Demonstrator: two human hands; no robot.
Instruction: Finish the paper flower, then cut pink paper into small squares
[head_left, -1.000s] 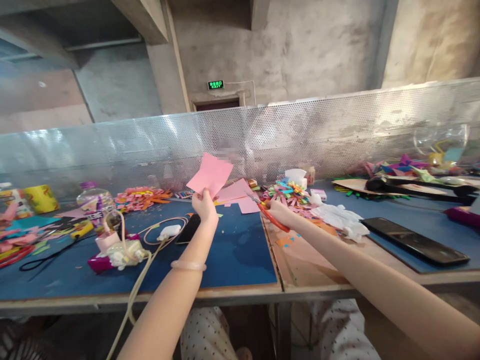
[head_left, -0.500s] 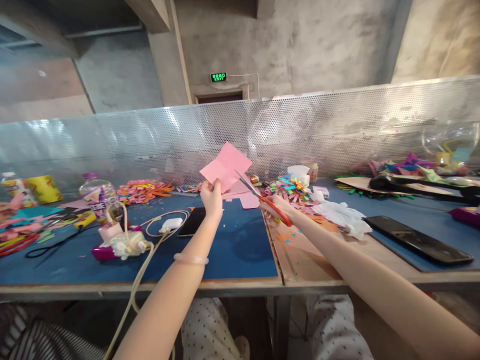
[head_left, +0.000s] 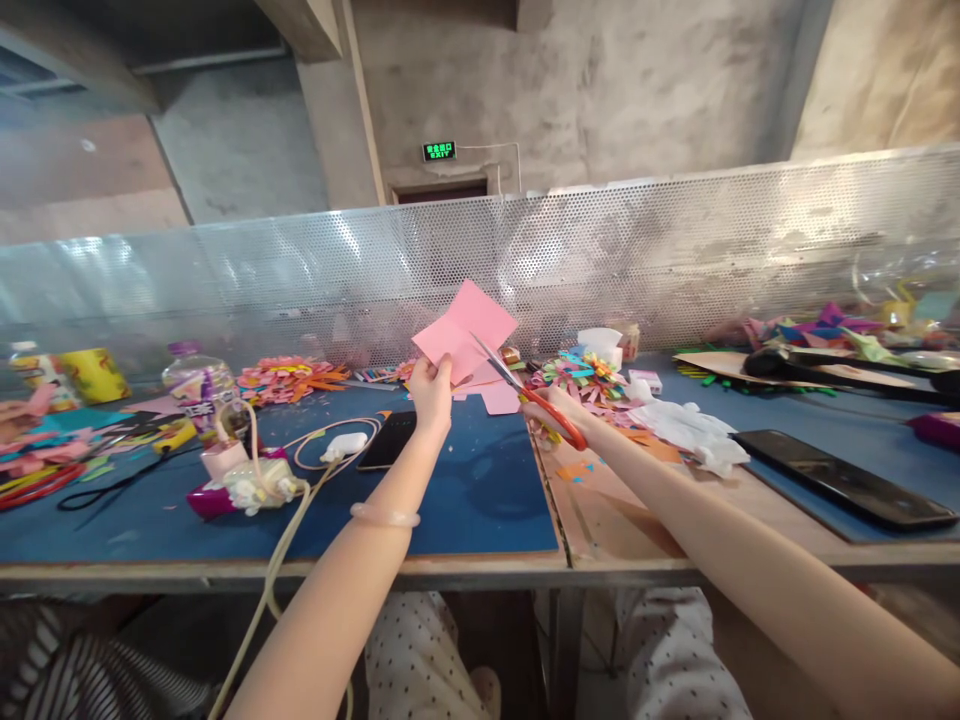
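Note:
Pinched in my left hand (head_left: 433, 393) is a creased sheet of pink paper (head_left: 472, 322), raised above the blue table mat (head_left: 480, 490). My right hand (head_left: 553, 408) grips orange-handled scissors (head_left: 564, 425). The scissor blades point up and left and overlap the lower right part of the paper; whether they are cutting into it I cannot tell. Behind my hands, more pink paper (head_left: 501, 397) lies on the mat. To the right of the scissors sits a heap of colourful paper strips (head_left: 581, 380).
A dark phone (head_left: 388, 440) lies behind my left forearm, and a larger black one (head_left: 840, 478) lies at the right. Left stand a power strip with cables (head_left: 259, 483) and a plastic bottle (head_left: 196, 380). White tissue (head_left: 690, 430) is crumpled right. A perforated metal screen (head_left: 285, 280) borders the back.
My left hand and the pink paper have moved slightly right, so the paper overlaps the scissor blades more. The right hand keeps its hold on the scissors.

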